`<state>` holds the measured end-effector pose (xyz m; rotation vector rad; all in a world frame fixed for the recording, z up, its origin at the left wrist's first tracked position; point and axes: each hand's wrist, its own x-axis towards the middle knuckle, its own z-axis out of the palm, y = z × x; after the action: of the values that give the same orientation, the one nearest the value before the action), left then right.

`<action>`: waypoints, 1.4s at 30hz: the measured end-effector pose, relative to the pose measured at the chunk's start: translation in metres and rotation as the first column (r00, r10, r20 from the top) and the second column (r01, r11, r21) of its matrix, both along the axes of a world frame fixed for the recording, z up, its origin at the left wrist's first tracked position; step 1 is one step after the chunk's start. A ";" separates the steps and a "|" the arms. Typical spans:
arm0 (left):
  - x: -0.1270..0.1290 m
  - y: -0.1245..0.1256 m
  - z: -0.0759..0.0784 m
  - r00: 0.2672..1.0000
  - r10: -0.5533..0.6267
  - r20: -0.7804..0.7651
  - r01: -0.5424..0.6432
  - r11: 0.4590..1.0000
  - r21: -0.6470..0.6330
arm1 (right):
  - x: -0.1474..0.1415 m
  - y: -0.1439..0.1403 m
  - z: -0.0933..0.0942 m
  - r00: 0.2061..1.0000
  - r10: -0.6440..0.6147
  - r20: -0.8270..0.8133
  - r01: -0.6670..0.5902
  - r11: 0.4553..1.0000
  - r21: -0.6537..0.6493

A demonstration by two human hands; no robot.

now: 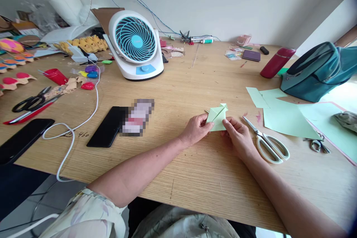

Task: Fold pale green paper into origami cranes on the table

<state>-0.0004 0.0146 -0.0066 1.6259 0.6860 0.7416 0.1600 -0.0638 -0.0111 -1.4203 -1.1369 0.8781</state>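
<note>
A small folded piece of pale green paper lies on the wooden table in front of me. My left hand pinches its left edge with thumb and fingers. My right hand presses on its lower right corner. Both hands hold the same folded paper, which shows several creases and a pointed flap at the top.
White-handled scissors lie just right of my right hand, beside pale green paper sheets. A teal bag, a red bottle, a white and blue fan, two black phones, a white cable and black scissors surround the area.
</note>
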 end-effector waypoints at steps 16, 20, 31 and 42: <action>0.000 0.003 -0.005 0.998 0.021 -0.059 -0.018 0.998 0.053 | -0.003 0.004 0.000 0.999 0.021 -0.034 -0.021 1.000 -0.004; 0.001 0.006 -0.009 1.000 0.025 -0.001 -0.025 0.999 -0.026 | -0.005 0.003 0.001 0.998 0.009 -0.062 -0.007 0.999 0.036; -0.002 0.012 0.000 0.990 -0.027 0.136 0.060 0.967 -0.246 | -0.007 0.001 -0.002 0.988 0.059 0.145 -0.086 0.979 0.186; -0.004 0.021 -0.004 0.985 -0.107 0.136 0.144 0.941 -0.305 | 0.002 0.001 -0.008 0.974 0.034 0.225 -0.075 0.981 0.178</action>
<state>-0.0040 0.0358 -0.0110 1.3105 0.5766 0.5961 0.1616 -0.0627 -0.0191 -1.3608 -1.3944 0.6440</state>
